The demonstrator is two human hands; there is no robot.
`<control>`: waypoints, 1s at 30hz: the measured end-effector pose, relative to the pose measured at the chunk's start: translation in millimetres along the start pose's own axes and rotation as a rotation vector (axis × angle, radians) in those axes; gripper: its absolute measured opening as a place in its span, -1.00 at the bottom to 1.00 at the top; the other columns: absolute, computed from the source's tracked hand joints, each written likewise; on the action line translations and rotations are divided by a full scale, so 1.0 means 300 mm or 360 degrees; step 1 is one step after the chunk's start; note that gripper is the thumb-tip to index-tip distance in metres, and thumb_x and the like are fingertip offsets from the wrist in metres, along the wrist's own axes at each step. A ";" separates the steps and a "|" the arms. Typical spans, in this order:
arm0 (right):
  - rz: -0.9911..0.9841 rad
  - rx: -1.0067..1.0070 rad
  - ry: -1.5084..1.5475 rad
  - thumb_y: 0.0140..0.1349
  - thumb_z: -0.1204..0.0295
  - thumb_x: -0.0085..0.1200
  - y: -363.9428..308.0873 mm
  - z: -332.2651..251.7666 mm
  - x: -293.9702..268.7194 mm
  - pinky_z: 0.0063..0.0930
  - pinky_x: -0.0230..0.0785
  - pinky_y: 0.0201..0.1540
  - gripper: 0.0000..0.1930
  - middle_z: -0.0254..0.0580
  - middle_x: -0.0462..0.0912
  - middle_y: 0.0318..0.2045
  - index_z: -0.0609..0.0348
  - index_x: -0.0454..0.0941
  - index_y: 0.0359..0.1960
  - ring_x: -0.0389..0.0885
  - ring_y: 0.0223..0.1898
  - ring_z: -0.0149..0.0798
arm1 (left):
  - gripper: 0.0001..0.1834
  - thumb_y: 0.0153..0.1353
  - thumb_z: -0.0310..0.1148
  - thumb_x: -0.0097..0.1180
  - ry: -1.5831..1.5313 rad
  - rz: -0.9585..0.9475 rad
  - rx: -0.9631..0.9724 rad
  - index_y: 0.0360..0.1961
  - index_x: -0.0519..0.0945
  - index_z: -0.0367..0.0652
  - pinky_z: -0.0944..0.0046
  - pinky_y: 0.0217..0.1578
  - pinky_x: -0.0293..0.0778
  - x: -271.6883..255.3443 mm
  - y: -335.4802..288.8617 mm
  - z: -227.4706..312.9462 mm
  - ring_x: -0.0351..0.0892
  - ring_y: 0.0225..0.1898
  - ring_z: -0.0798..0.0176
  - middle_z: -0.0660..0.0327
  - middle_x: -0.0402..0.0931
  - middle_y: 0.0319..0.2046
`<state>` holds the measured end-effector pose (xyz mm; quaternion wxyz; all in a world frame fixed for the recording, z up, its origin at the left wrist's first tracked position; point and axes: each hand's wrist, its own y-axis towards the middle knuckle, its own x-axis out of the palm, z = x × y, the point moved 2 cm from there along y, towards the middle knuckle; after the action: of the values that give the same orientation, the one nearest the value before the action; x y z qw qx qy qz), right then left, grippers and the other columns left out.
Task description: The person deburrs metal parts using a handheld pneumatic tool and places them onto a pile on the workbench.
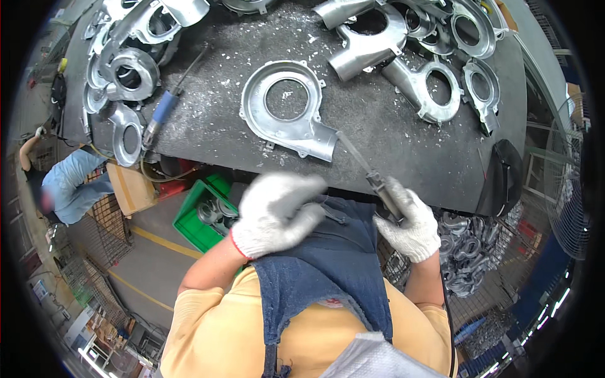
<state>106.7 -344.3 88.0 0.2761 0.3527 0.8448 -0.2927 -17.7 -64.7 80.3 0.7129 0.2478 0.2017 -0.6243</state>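
Observation:
A silvery metal blower housing [258, 120], snail-shaped with a round opening, lies flat on the dark table in front of me. My right hand [409, 223], in a white knit glove, is closed round the metal handle of a flat file [354, 151]. Its blade points up and left, with the tip at the housing's outlet; contact there is hard to make out. My left hand [277, 211], gloved and blurred, hovers by the table's near edge, thumb and fingers apart. No held thing shows in it.
Housings [135, 72] pile up at the left; more housings [435, 94] crowd the right. A blue-handled air tool [165, 108] lies left. Metal chips dot the table [214, 142]. Below are a green crate [189, 217] and a wire basket of parts [469, 252]. Another person [72, 183] bends at far left.

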 end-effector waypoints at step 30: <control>-0.0618 0.0028 -0.0743 0.38 0.27 0.34 0.139 -0.185 0.024 0.03 0.63 -0.08 -0.49 0.04 0.72 -0.21 -0.12 0.67 0.37 0.76 -0.14 0.23 | -0.63 -0.13 -0.14 0.61 0.0659 0.0374 0.0233 -0.30 0.75 0.01 -0.32 0.41 0.44 -0.042 0.118 -0.337 0.60 0.28 -0.10 0.25 0.69 -0.12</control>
<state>119.5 -278.8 108.3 0.3986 0.1102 0.8075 -0.4206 17.9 10.0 11.0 0.7041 0.4433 0.2675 -0.4860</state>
